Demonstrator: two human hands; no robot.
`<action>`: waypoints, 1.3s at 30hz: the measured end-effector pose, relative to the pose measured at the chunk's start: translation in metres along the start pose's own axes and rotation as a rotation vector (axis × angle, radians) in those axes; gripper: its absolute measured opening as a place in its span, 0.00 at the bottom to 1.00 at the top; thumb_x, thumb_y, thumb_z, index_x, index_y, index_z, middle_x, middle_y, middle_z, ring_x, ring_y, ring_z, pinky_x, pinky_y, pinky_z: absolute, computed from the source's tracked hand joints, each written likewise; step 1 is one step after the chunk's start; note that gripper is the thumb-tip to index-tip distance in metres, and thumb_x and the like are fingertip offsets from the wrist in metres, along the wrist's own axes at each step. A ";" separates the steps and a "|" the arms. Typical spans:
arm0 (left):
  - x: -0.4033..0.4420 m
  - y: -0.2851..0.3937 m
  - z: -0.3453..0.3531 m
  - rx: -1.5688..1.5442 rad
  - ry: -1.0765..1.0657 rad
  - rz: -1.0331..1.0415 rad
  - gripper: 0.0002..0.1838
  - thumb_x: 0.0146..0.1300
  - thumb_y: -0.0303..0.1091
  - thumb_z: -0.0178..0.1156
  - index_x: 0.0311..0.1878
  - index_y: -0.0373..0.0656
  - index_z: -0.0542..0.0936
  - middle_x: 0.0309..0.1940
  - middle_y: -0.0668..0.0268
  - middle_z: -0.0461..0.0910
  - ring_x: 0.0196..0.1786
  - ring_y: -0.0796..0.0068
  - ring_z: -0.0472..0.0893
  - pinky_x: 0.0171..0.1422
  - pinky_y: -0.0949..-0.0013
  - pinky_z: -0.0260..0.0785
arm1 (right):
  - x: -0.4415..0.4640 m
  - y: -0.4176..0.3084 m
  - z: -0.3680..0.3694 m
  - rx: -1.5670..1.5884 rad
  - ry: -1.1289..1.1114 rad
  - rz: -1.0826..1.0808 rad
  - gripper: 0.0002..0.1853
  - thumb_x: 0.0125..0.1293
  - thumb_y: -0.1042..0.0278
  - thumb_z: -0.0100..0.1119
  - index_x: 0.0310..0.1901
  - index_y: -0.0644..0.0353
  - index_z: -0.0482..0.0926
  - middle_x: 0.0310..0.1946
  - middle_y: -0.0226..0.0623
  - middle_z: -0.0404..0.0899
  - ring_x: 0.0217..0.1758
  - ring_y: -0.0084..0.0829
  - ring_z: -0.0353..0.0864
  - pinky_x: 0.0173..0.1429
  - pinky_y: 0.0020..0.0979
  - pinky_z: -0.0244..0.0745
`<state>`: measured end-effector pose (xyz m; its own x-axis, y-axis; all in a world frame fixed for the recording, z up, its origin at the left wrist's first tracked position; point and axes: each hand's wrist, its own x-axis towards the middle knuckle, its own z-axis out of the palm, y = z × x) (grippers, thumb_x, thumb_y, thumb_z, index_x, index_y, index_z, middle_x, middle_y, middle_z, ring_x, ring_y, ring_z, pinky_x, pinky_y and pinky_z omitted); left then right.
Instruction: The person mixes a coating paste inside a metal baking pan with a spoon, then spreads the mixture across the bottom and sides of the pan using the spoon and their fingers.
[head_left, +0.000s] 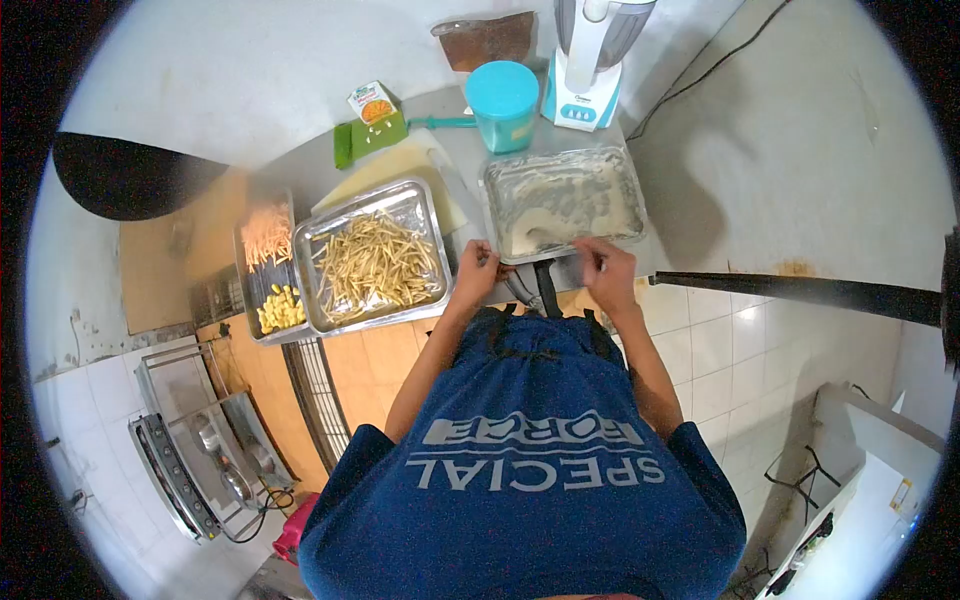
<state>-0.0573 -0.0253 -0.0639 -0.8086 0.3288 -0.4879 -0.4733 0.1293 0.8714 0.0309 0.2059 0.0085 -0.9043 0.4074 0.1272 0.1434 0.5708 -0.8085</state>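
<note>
A metal tray [612, 232] with pale flour spread over its bottom lies on the counter before me. My left hand [480, 270] is closed, thumb against curled fingers, just off the tray's near left corner; what it holds, if anything, does not show. My right hand [607, 272] is at the tray's near rim, its fingers bent and pinched together, their tips by the flour. I cannot make out anything between them. To the left, a second steel tray [428, 212] holds a heap of thin cut yellowish-brown strips [375, 262].
Farther left, a dark tray [268, 283] holds orange shreds [267, 235] and small yellow pieces [281, 309]. Behind stand a turquoise-lidded tub [503, 110], a white blender [585, 95] and a small food box [373, 103]. A gas stove [175, 480] is at lower left.
</note>
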 end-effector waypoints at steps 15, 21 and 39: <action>-0.006 0.000 -0.005 -0.095 -0.014 0.016 0.11 0.73 0.27 0.55 0.55 0.39 0.68 0.41 0.60 0.76 0.39 0.70 0.85 0.42 0.67 0.81 | 0.011 0.014 0.035 -0.011 -0.093 -0.246 0.07 0.69 0.70 0.62 0.42 0.62 0.87 0.35 0.41 0.88 0.31 0.28 0.86 0.37 0.27 0.77; 0.001 -0.011 -0.005 -0.109 -0.008 0.042 0.11 0.73 0.27 0.55 0.54 0.39 0.68 0.39 0.61 0.77 0.38 0.70 0.85 0.40 0.68 0.81 | 0.024 0.001 0.025 0.104 -0.105 0.038 0.09 0.69 0.68 0.61 0.42 0.64 0.87 0.33 0.39 0.87 0.26 0.22 0.77 0.33 0.27 0.73; 0.007 -0.016 -0.009 -0.071 -0.014 0.092 0.15 0.72 0.25 0.56 0.58 0.36 0.68 0.40 0.58 0.78 0.37 0.69 0.85 0.39 0.68 0.81 | 0.037 -0.003 0.027 0.105 -0.087 -0.089 0.09 0.69 0.64 0.62 0.42 0.59 0.88 0.35 0.42 0.88 0.30 0.37 0.86 0.38 0.34 0.79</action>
<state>-0.0587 -0.0335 -0.0821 -0.8451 0.3495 -0.4044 -0.4209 0.0314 0.9066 -0.0135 0.2000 -0.0001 -0.9436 0.2930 0.1542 0.0228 0.5222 -0.8525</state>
